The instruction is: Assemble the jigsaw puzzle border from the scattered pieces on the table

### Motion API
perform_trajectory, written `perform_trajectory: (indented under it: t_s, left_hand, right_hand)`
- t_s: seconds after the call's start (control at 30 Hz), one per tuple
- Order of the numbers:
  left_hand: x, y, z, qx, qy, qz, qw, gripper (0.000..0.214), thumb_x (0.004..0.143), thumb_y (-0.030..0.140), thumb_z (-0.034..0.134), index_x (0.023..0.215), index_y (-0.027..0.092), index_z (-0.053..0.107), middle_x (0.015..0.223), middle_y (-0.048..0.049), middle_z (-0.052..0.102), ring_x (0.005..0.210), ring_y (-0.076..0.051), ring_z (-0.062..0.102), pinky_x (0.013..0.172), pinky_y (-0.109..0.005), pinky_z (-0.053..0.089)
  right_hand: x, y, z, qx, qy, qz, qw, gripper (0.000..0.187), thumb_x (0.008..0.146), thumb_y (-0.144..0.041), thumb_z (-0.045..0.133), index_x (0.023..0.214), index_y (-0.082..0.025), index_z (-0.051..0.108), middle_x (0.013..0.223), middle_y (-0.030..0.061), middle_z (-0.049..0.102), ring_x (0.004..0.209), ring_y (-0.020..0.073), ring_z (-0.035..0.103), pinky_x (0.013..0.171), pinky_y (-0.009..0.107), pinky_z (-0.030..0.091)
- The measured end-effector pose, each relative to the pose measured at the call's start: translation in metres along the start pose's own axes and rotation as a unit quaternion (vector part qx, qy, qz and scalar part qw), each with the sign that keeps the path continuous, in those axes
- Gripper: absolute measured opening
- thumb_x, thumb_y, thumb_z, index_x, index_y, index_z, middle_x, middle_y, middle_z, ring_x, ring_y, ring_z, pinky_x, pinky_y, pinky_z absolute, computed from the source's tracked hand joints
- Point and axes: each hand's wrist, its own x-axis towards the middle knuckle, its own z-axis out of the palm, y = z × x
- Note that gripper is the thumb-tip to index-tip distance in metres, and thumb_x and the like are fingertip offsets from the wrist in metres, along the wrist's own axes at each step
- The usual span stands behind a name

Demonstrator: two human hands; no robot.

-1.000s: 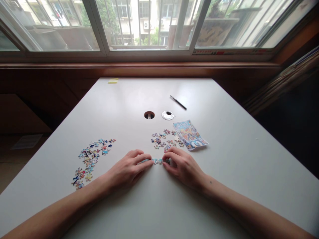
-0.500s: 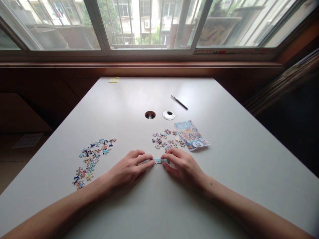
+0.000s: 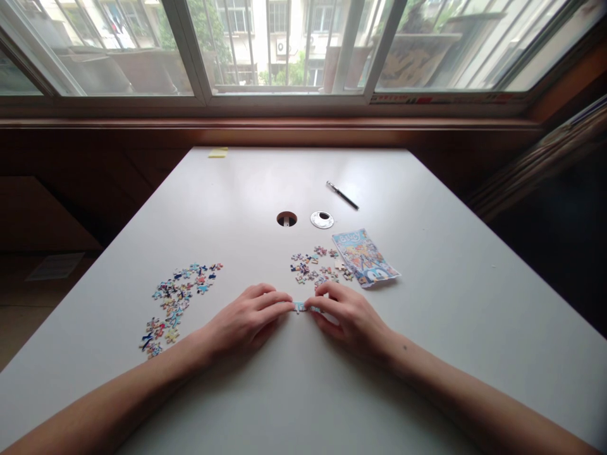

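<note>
A short light-blue strip of joined puzzle pieces (image 3: 300,307) lies on the white table (image 3: 427,316) between my two hands. My left hand (image 3: 246,319) rests palm down with its fingertips pressed on the strip's left end. The fingers of my right hand (image 3: 348,316) pinch the strip's right end. Just beyond my right hand lies a small group of loose puzzle pieces (image 3: 317,265). A larger scatter of loose pieces (image 3: 177,303) lies to the left of my left hand.
A colourful picture card (image 3: 365,257) lies right of the small group. Farther back are a round cable hole (image 3: 286,219), its silver cover (image 3: 322,219), a black pen (image 3: 342,195) and a yellow note (image 3: 217,152). Windows run along the far wall.
My hands have drawn closer together over the blue strip, so less of it shows between the fingertips. The loose piles have not moved.
</note>
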Motion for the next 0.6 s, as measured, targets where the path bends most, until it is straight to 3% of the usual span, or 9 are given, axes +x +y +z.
perform_trajectory:
  t_s: [0.23,0.47,0.6]
  left_hand:
    - [0.0002,0.0018,-0.0002,0.056,-0.011,0.016,0.998,0.04,0.098,0.015,0.05,0.138,0.019,0.055,0.128,-0.0114,0.064,0.112,-0.025,0.053,0.097,-0.041,0.05]
    - [0.0003,-0.0006,-0.0014,0.005,0.012,0.012,1.0,0.039,0.097,0.011,0.049,0.134,0.018,0.056,0.128,-0.0104,0.066,0.11,-0.023,0.054,0.098,-0.039,0.051]
    - [-0.001,-0.0017,-0.001,-0.051,0.04,-0.003,0.998,0.038,0.097,0.008,0.047,0.132,0.018,0.056,0.127,-0.0124,0.065,0.112,-0.022,0.057,0.097,-0.038,0.052]
  right_hand:
    - [0.0032,-0.0046,-0.0051,-0.033,-0.001,-0.026,0.999,0.021,0.095,-0.018,0.053,0.106,-0.024,0.07,0.093,0.0059,0.06,0.072,0.0135,0.053,0.064,0.026,0.042]
    - [0.0013,0.0012,-0.0012,0.0,-0.002,-0.022,1.0,0.026,0.093,-0.017,0.055,0.114,-0.026,0.068,0.099,0.0063,0.061,0.078,0.0145,0.057,0.068,0.026,0.047]
    - [-0.0008,0.0045,-0.0015,0.072,0.022,0.001,0.997,0.029,0.091,-0.012,0.054,0.115,-0.023,0.065,0.102,0.0079,0.063,0.085,0.0169,0.062,0.075,0.03,0.053]
